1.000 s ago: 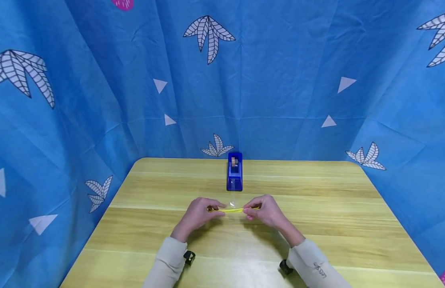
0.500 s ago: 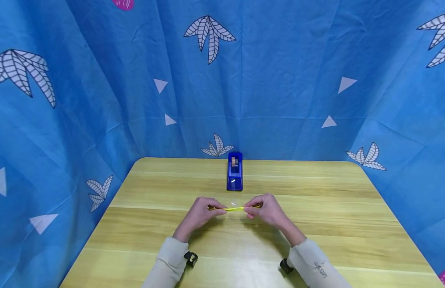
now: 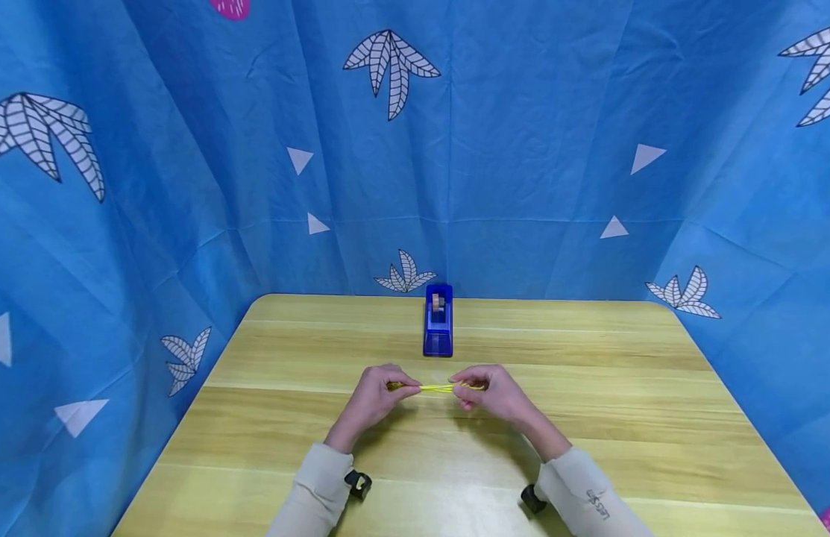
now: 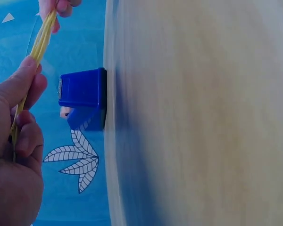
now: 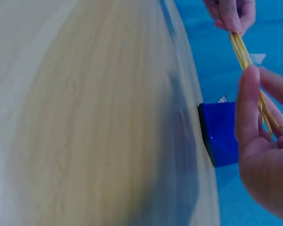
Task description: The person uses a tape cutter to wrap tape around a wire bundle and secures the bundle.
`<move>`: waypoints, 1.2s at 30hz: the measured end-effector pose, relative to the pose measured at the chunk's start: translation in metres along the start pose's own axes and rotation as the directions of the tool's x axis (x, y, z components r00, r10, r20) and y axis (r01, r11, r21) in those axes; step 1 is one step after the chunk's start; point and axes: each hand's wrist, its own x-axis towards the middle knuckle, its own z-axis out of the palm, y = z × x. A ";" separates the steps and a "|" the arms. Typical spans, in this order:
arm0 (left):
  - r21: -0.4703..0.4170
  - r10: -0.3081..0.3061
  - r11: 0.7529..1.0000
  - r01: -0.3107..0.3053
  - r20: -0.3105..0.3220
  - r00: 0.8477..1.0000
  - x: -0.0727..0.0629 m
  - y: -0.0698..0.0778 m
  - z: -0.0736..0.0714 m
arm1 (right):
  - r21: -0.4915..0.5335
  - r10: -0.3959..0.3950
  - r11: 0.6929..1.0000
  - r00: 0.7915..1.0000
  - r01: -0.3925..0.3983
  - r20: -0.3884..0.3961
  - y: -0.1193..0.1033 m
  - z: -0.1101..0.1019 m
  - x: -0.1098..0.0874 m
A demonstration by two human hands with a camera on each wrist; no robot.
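A bundle of thin yellow strands stretches level between both hands, above the wooden table. My left hand pinches its left end between thumb and fingers. At the other end, my right hand holds it with thumb and index finger. The right wrist view shows loose strand ends spreading out below that thumb. In the left wrist view, the yellow bundle runs from one hand to the other, and its near end passes into the left palm. A faint clear strip shows between the dispenser and the bundle.
A blue tape dispenser with a small roll stands at the table's back edge, straight beyond the hands. Behind the wooden table hangs a blue patterned curtain, which also closes in both sides.
Both hands stay nearly in place on the bundle. The right index finger has lifted and reached slightly left. Glints on the clear strip near the bundle have faded.
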 end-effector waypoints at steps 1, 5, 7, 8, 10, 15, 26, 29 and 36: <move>0.008 0.008 1.000 -0.008 -0.007 1.000 0.000 0.000 0.000 | 0.018 0.012 1.000 1.000 -0.012 0.017 0.000 0.000 0.000; 0.031 0.038 0.999 -0.037 -0.030 0.999 0.000 0.001 0.001 | 0.104 0.052 0.993 0.994 -0.063 0.099 0.000 0.000 0.001; 0.057 0.072 0.996 -0.069 -0.045 0.996 0.000 0.001 0.002 | 0.150 0.079 0.984 0.988 -0.098 0.129 -0.001 0.000 0.002; 0.078 0.090 0.993 -0.086 -0.051 0.995 0.001 0.001 0.002 | 0.171 0.090 0.979 0.986 -0.114 0.140 -0.001 0.000 0.002; 0.123 0.129 0.985 -0.121 -0.058 0.990 0.000 0.001 0.002 | 0.208 0.118 0.967 0.982 -0.148 0.150 -0.002 0.000 0.003; 0.185 0.195 0.966 -0.182 -0.056 0.979 -0.002 0.003 0.002 | 0.243 0.168 0.950 0.977 -0.196 0.130 -0.002 0.002 0.004; 0.199 0.138 0.971 -0.130 -0.027 0.990 -0.003 0.005 0.002 | 0.220 0.113 0.969 0.993 -0.117 0.033 0.001 0.006 0.006; 0.199 0.076 0.978 -0.071 -0.019 0.997 -0.002 0.005 0.002 | 0.198 0.113 0.974 0.994 -0.111 0.003 0.001 0.006 0.006; 0.145 -0.035 0.989 0.034 0.010 0.999 -0.001 0.002 0.001 | 0.153 0.092 0.985 0.994 -0.081 -0.065 0.002 0.007 0.008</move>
